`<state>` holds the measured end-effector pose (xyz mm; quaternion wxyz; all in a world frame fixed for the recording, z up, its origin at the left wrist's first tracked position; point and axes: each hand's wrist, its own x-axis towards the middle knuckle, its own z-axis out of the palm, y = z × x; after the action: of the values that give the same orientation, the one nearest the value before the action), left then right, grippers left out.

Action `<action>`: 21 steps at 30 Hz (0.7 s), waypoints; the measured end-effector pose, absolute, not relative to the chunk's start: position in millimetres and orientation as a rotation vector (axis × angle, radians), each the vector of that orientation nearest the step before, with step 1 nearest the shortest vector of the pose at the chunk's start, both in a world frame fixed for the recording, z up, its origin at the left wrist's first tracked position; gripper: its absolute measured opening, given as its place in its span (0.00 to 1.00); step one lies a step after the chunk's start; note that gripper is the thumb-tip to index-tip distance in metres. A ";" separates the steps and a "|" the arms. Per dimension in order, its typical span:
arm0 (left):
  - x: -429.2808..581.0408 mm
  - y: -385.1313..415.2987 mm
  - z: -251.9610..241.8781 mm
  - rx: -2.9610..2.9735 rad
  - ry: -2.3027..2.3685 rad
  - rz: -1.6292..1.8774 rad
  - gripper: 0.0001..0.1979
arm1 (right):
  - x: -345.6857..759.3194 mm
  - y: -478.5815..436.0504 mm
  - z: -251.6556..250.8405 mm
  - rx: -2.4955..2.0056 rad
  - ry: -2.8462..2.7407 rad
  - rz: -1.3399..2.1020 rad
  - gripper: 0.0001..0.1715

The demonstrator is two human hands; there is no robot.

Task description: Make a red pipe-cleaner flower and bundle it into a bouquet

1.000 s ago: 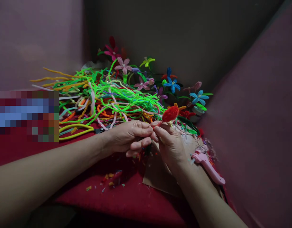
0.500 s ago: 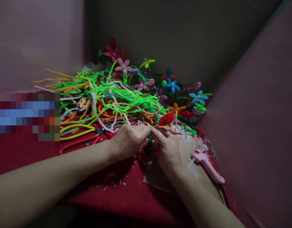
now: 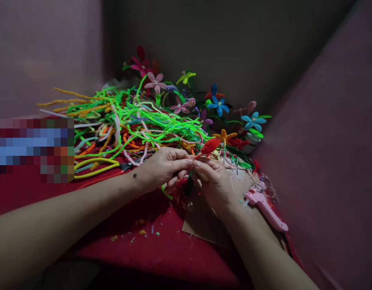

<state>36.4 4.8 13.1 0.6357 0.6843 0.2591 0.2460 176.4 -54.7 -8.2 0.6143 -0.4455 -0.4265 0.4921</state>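
A red pipe-cleaner bud [image 3: 211, 147] points up and to the right between my hands, its thin stem pinched at the base. My left hand [image 3: 169, 166] is closed, thumb and forefinger at the stem's lower left. Touching it fingertip to fingertip, my right hand [image 3: 214, 179] pinches the same stem from the right. A bit of green pipe cleaner [image 3: 167, 193] hangs below my left fingers; whether it joins the red bud is hidden by the hands. Under my right hand lies a sheet of cardboard [image 3: 200, 223].
Behind my hands spreads a heap of green and mixed pipe cleaners [image 3: 161, 125]. Finished fuzzy flowers [image 3: 219, 105] stand at the back. Yellow-and-red-handled pliers or scissors [image 3: 96, 162] lie left, and a pink glue gun [image 3: 269, 211] rests right. Scraps dot the red cloth [image 3: 149, 257].
My left hand has turned so its thumb and curled fingers show. The red bud has tilted more upright and shifted slightly up. A green pipe-cleaner end now shows below my left hand.
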 end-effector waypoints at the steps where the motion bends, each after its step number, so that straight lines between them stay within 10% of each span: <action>1: 36.2 4.7 13.7 1.457 0.549 0.529 0.11 | 177.2 -54.0 -8.6 -1.003 -0.965 1.157 0.06; 10: 34.1 12.3 1.7 1.170 0.275 0.349 0.09 | 174.5 -51.8 -5.7 -0.868 -0.791 1.319 0.11; 21: 39.2 3.8 -6.0 2.423 0.542 0.952 0.10 | 170.4 -50.7 -9.1 -0.953 -0.620 1.135 0.09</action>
<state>39.2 3.8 -6.0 0.2391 0.8847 0.1978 0.3478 170.4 -50.7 -9.1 0.6941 -0.4271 -0.2779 0.5085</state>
